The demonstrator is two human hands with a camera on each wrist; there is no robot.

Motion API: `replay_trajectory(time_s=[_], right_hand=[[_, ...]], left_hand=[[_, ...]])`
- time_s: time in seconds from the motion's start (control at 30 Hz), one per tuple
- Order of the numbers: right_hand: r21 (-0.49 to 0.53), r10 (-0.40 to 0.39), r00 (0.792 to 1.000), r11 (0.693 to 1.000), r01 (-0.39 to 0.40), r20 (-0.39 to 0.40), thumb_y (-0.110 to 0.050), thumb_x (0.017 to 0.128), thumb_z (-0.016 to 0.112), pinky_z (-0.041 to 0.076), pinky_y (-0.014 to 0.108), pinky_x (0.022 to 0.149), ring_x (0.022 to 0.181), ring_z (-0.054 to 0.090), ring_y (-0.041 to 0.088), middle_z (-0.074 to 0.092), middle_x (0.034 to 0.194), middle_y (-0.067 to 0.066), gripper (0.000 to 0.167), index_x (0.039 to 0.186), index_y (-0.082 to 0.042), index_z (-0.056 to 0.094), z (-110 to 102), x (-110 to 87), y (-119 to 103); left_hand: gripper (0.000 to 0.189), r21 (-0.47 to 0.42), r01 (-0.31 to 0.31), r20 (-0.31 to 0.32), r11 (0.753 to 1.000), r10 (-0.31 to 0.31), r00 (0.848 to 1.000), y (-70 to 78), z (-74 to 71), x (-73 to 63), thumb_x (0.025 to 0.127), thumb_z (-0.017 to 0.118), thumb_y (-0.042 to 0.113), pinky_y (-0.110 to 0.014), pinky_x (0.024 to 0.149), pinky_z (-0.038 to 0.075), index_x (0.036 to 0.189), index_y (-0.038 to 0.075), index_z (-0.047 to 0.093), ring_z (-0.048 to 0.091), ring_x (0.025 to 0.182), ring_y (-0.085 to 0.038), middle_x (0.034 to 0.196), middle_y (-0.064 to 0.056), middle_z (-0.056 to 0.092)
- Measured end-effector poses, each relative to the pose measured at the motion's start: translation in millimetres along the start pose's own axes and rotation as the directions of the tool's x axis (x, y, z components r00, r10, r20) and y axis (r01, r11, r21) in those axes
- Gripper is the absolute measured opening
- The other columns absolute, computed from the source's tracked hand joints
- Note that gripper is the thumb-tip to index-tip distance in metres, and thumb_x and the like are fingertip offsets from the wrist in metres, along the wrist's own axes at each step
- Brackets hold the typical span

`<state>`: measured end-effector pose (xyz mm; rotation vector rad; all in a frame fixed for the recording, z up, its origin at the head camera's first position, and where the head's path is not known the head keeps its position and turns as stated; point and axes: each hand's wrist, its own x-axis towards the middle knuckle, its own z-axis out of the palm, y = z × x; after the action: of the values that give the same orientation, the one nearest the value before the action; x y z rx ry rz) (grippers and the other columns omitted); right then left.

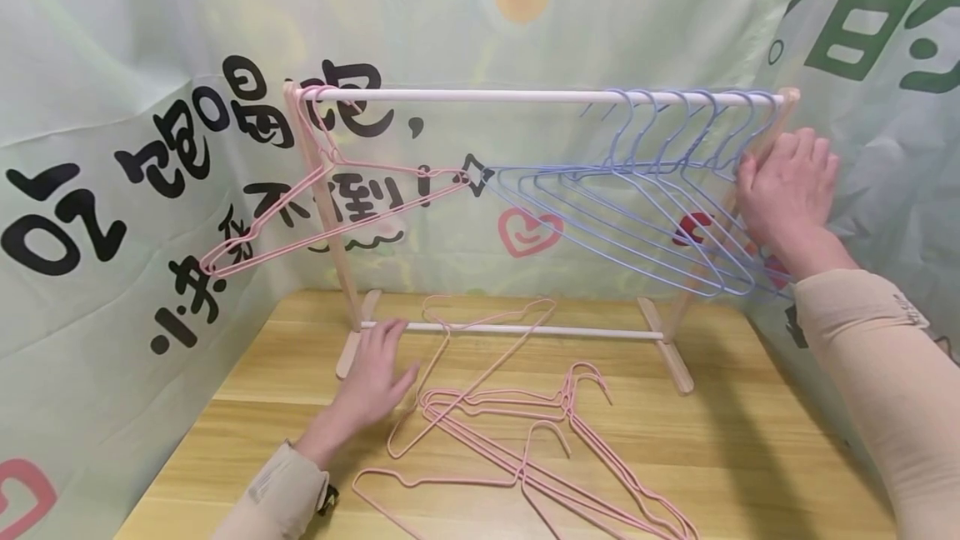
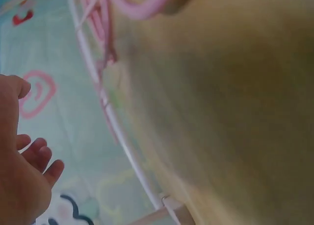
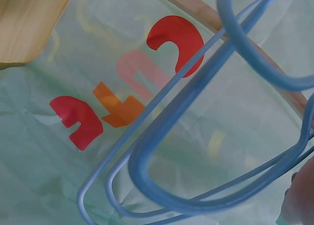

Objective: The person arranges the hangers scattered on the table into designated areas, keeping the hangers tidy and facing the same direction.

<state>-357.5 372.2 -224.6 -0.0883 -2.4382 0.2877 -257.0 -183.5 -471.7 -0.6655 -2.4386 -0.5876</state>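
My right hand (image 1: 787, 186) is at the rack's right wooden post, beside several blue wire hangers (image 1: 660, 177) that hang bunched on the right of the top rail. Its back faces me, so I cannot tell what its fingers hold. In the right wrist view the blue hangers (image 3: 167, 137) loom close, the hand (image 3: 300, 198) at the lower right edge. My left hand (image 1: 373, 377), fingers spread and holding nothing, hovers near the left foot, beside a pink hanger (image 1: 495, 369) that overlaps the lower rail. Its fingers also show loose in the left wrist view.
Pink hangers (image 1: 322, 169) hang at the left end of the white top rail (image 1: 480, 96). More pink hangers (image 1: 517, 461) lie overlapping on the wooden table (image 1: 247, 432). A printed cloth (image 1: 435, 15) surrounds the back and sides.
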Motion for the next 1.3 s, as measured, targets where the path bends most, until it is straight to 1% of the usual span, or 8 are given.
replay_trajectory(time_s=[0.1, 0.27, 0.57, 0.67, 0.87, 1.0, 1.1, 1.3], right_hand=[[0.002, 0.001, 1.0, 1.0, -0.001, -0.002, -0.032, 0.105, 0.034, 0.022, 0.061, 0.088, 0.098, 0.029, 0.05, 0.031, 0.099, 0.028, 0.044, 0.099, 0.012, 0.037, -0.6, 0.9, -0.7], [0.002, 0.004, 1.0, 1.0, -0.004, -0.001, -0.032, 0.105, 0.034, 0.022, 0.061, 0.088, 0.098, 0.029, 0.05, 0.03, 0.1, 0.028, 0.044, 0.1, 0.012, 0.037, -1.5, 1.4, -1.4], [0.007, 0.0, 1.0, 1.0, 0.0, -0.003, -0.032, 0.105, 0.034, 0.022, 0.061, 0.088, 0.099, 0.029, 0.05, 0.031, 0.1, 0.028, 0.044, 0.1, 0.012, 0.037, -1.8, 0.4, -2.7], [0.006, 0.0, 1.0, 1.0, 0.0, -0.003, -0.032, 0.105, 0.034, 0.023, 0.061, 0.088, 0.099, 0.029, 0.05, 0.031, 0.1, 0.028, 0.044, 0.1, 0.012, 0.037, -1.9, 0.6, -2.4], [0.005, 0.002, 1.0, 1.0, -0.002, -0.004, -0.031, 0.105, 0.034, 0.023, 0.062, 0.09, 0.101, 0.029, 0.051, 0.031, 0.102, 0.029, 0.043, 0.101, 0.012, 0.037, -3.3, 1.0, -2.1], [0.004, 0.001, 1.0, 1.0, -0.001, 0.0, -0.031, 0.105, 0.034, 0.022, 0.062, 0.09, 0.1, 0.029, 0.051, 0.031, 0.101, 0.029, 0.043, 0.1, 0.012, 0.037, -2.5, 0.8, -1.6], [0.006, -0.002, 1.0, 1.0, 0.002, -0.001, -0.031, 0.105, 0.035, 0.022, 0.063, 0.09, 0.099, 0.029, 0.051, 0.031, 0.1, 0.029, 0.042, 0.098, 0.011, 0.036, -1.0, 0.0, -1.3], [0.009, -0.008, 1.0, 1.0, 0.008, -0.01, -0.03, 0.104, 0.036, 0.022, 0.064, 0.09, 0.1, 0.029, 0.052, 0.031, 0.099, 0.03, 0.041, 0.095, 0.01, 0.036, 0.1, -0.8, -1.2]], left_hand=[[0.07, 0.051, -0.011, 0.122, 0.999, 0.004, 0.993, 2.8, 7.8, -2.0, 0.094, 0.073, 0.029, -0.054, 0.106, 0.045, 0.147, -0.006, 0.045, 0.05, 0.125, -0.039, 0.141, -0.025, 0.05], [0.073, 0.111, -0.065, 0.284, 0.992, 0.031, 0.958, 7.0, 17.2, -3.9, 0.095, 0.07, 0.039, -0.051, 0.109, 0.045, 0.147, -0.006, 0.047, 0.053, 0.127, -0.037, 0.142, -0.022, 0.053], [0.102, 0.158, -0.075, 0.438, 0.985, -0.002, 0.899, 9.5, 30.1, -6.0, 0.088, 0.07, 0.065, -0.051, 0.11, 0.043, 0.155, -0.005, 0.038, 0.047, 0.134, -0.036, 0.147, -0.022, 0.048], [0.104, 0.157, -0.073, 0.457, 0.985, -0.007, 0.89, 9.3, 31.4, -6.5, 0.088, 0.07, 0.066, -0.05, 0.11, 0.043, 0.155, -0.006, 0.038, 0.047, 0.133, -0.036, 0.146, -0.023, 0.048], [0.096, 0.141, -0.058, 0.45, 0.988, -0.012, 0.893, 9.5, 31.4, -5.9, 0.087, 0.074, 0.057, -0.048, 0.107, 0.046, 0.15, -0.008, 0.041, 0.051, 0.128, -0.036, 0.138, -0.023, 0.052], [0.088, 0.137, -0.021, 0.451, 0.99, -0.043, 0.891, 10.0, 31.0, -5.6, 0.082, 0.078, 0.05, -0.044, 0.095, 0.053, 0.143, -0.007, 0.048, 0.055, 0.11, -0.029, 0.125, -0.019, 0.054], [0.086, 0.14, 0.004, 0.453, 0.99, -0.067, 0.889, 9.4, 30.8, -6.4, 0.078, 0.08, 0.046, -0.041, 0.092, 0.053, 0.141, -0.006, 0.051, 0.053, 0.104, -0.025, 0.119, -0.016, 0.053], [0.088, 0.132, 0.034, 0.433, 0.991, -0.089, 0.897, 8.0, 29.2, -8.1, 0.071, 0.08, 0.04, -0.042, 0.095, 0.052, 0.141, -0.006, 0.052, 0.053, 0.107, -0.027, 0.12, -0.015, 0.053]])
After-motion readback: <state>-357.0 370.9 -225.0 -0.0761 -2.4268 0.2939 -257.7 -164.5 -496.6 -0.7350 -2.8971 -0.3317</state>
